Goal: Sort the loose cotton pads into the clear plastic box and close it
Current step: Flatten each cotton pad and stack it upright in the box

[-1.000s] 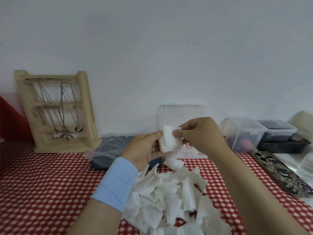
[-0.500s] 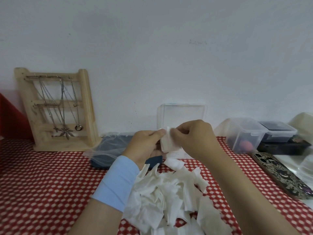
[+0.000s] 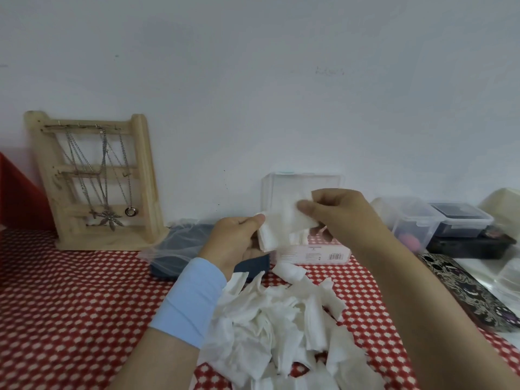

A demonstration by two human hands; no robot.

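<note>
Both left hand (image 3: 236, 240), right hand (image 3: 340, 215) fingers (image 3: 305, 205) pinch one pad stack (image 3: 281, 228); one open box (image 3: 312, 253)

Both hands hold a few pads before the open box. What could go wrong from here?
The small stack of white cotton pads is pinched only at its edges by the left hand and right hand; layers could slip out. The heap of crumpled white pads may not lie flat, so the clear plastic box might not close.
</note>
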